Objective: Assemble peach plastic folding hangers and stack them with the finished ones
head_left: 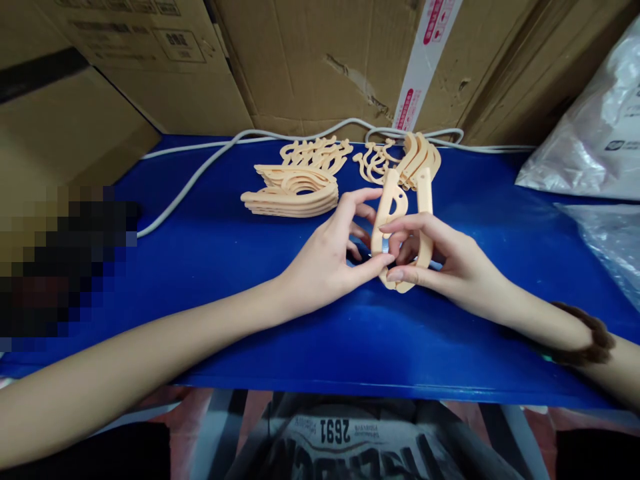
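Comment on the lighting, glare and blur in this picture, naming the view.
Head view: bright glints on the plastic bag, faint sheen on the blue table; left hand, right hand and held cream piece fairly sharp; small print on the cardboard box too soft to read; left edge partly pixelated.

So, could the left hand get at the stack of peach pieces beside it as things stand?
Probably yes: nothing visible blocks the left hand from the stack, though its fingers seem busy on the peach frame.

A pale peach hanger-like piece [383,217], its two arms roughly parallel, sits between both hands [327,243].
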